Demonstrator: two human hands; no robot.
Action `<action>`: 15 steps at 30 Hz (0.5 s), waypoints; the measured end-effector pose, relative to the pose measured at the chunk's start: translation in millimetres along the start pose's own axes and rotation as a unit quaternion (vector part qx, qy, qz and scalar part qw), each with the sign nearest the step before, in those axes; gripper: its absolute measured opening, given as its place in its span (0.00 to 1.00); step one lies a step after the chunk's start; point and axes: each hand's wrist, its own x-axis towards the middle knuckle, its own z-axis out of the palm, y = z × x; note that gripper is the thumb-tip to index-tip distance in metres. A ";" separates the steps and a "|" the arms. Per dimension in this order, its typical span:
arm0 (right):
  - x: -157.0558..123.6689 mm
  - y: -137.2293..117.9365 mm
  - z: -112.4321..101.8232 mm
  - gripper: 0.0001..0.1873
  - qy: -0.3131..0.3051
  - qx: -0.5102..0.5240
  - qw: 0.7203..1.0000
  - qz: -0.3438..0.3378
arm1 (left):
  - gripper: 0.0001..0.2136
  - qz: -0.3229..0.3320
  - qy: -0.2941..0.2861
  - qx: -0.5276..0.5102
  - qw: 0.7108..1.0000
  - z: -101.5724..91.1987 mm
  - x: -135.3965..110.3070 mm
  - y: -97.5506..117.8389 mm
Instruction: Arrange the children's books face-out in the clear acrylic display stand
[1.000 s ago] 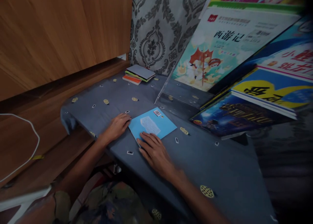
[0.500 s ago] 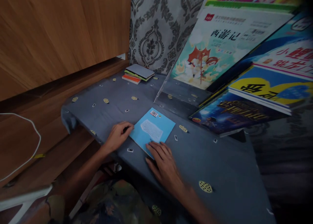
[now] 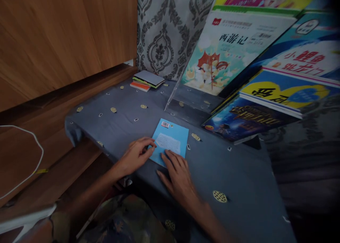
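Note:
A light-blue book (image 3: 171, 129) lies flat on the cloth-covered table, back cover up, with a barcode at its far left corner and a pale text panel. At its left edge, my left hand (image 3: 136, 154) has its fingers curled, thumb and fingertips close together on the edge of the book. My right hand (image 3: 177, 172) rests over the near right part of the cover with its fingers stretched out and the thumb apart. The near edge of the book is partly hidden under my hands.
A clear stand (image 3: 170, 103) with several upright picture books, one with a red umbrella on its white cover (image 3: 204, 67), rises at the right. A small stack of books (image 3: 148, 78) lies at the far end. A wooden cabinet (image 3: 66, 34) borders the left; a white cable (image 3: 39, 143) hangs there.
The blue book has turned slightly so that its sides point more straight away from me. My left hand has moved right and inward along its left edge; my right hand stays on the cover.

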 end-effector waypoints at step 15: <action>-24.2 -4.7 0.3 0.30 -0.008 0.030 0.999 -0.021 | 0.38 0.136 -0.144 0.389 0.900 41.4 -34.7 -1.5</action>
